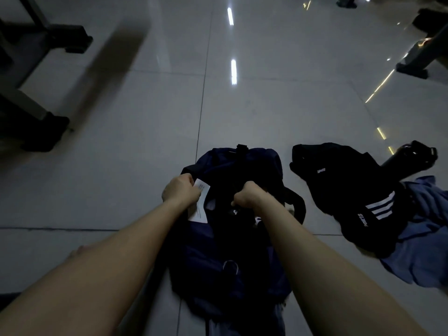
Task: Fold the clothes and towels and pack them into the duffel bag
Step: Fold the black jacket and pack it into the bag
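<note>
Navy soft-fabric duffel bag [232,251] lies on the pale tiled floor [145,141] before you, and you seem to be pulling its mouth open for packing. Right of it, the crumpled black white-striped sports garment [351,190] and light blue cloth [424,226] lie unfolded. Your left hand [180,190] clutches the bag's edge by a white paper tag [201,202]; your right hand [247,196] fists the opposite edge. Next, release and fold the black garment.

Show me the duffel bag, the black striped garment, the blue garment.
duffel bag [261,161]: head view, navy far end.
black striped garment [344,190]: head view, black middle.
blue garment [417,253]: head view, crumpled middle.
</note>
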{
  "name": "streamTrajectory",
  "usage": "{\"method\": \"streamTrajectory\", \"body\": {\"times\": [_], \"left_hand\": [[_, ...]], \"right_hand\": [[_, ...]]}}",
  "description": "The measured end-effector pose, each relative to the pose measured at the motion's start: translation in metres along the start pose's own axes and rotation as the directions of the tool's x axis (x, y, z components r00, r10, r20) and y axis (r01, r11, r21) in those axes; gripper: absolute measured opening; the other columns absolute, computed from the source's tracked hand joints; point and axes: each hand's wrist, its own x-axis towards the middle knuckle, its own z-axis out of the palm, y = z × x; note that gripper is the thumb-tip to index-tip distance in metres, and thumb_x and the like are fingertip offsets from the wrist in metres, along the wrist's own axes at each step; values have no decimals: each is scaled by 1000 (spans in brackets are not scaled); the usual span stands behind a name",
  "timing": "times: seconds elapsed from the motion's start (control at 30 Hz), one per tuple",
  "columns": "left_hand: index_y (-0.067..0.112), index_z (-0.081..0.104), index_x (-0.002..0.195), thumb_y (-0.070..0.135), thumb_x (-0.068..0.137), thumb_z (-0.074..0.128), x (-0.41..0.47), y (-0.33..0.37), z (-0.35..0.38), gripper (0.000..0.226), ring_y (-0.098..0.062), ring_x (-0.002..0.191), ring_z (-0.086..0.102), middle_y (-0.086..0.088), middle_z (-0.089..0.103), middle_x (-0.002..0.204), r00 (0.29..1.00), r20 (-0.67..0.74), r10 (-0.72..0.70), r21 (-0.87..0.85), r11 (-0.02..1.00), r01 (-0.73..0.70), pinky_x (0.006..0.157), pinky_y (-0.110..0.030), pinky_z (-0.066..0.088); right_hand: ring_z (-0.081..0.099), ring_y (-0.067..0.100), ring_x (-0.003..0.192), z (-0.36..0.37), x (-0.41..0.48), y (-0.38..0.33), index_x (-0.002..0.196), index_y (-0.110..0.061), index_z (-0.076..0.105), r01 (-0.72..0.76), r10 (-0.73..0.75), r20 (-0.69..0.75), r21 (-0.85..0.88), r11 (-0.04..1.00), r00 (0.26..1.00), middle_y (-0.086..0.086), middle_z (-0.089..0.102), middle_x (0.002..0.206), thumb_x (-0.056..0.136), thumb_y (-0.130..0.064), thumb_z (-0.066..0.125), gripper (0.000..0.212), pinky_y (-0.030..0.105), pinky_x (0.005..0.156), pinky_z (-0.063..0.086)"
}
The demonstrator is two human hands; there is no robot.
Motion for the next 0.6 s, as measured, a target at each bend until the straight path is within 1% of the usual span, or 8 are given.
{"method": "streamTrajectory", "body": {"times": [0.07, 0.17, 0.23, 0.27, 0.3, 0.37, 0.5, 0.6], "left_hand": [[20, 52, 80, 19, 87, 58, 2, -2, -2, 9, -25, 78, 56, -1, 58, 83, 1000, 3, 2, -34, 999, -2, 63, -30, 37], [18, 52, 80, 18, 85, 58, 2, -4, -1, 8, -26, 76, 56, -1, 58, 80, 999, -2, 36, -63, 997, -36, 59, -31, 35], [16, 51, 79, 16, 84, 57, 2, -3, -1, 8, -26, 75, 56, -1, 58, 78, 999, 4, 45, -121, 992, -44, 57, -31, 35], [16, 49, 77, 16, 84, 56, 1, -2, -1, 10, -25, 73, 54, -1, 56, 76, 999, 13, 39, -155, 987, -37, 56, -31, 35], [18, 47, 75, 16, 84, 56, 1, 0, -2, 12, -23, 71, 52, 0, 55, 75, 999, 24, 34, -187, 982, -29, 57, -31, 35], [20, 44, 73, 17, 84, 56, 0, 5, -5, 17, -22, 70, 49, 1, 52, 73, 998, 44, 36, -233, 972, -24, 58, -32, 35], [18, 48, 75, 22, 86, 61, -1, 8, -9, 17, -21, 72, 52, 1, 54, 74, 999, 38, 4, -240, 971, 5, 58, -30, 36], [15, 53, 82, 23, 86, 62, -2, 4, -6, 12, -21, 77, 58, 1, 60, 80, 1000, -1, -6, -292, 957, 6, 61, -30, 39]], "right_hand": [[48, 37, 131, -1, 10, 0, 144, -2, 39, -77, 74, 58, 51, 996, 996, 18, 47, 144, 93, -29, 64, 63, 44, 111, 43], [54, 37, 123, -5, 9, -7, 136, -2, 45, -51, 56, -12, 236, 970, 998, 16, 54, 135, 93, -20, 65, 51, 42, 104, 48], [58, 29, 110, -5, 9, -6, 127, -7, 50, 37, -13, -156, 150, 988, 988, 9, 59, 121, 90, -21, 69, 44, 38, 85, 51], [58, 27, 107, -4, 4, -7, 126, -11, 50, 78, -57, -241, 79, 994, 969, 5, 59, 117, 90, -21, 70, 42, 34, 78, 45], [59, 27, 109, 0, 2, -6, 129, -14, 50, 105, -90, -312, 33, 994, 946, 5, 60, 118, 91, -21, 69, 43, 31, 77, 38], [61, 27, 114, 5, 0, -4, 135, -17, 50, 160, -132, -406, 35, 987, 904, 5, 64, 123, 93, -20, 66, 45, 33, 81, 35], [61, 21, 103, 8, 0, -6, 133, -20, 53, 237, -91, -496, 239, 942, 864, 3, 65, 120, 95, -16, 62, 39, 32, 82, 41], [53, 12, 96, 11, 0, -11, 130, -19, 55, 320, -55, -527, 426, 846, 848, 4, 63, 124, 96, -16, 63, 35, 30, 86, 47]]}}
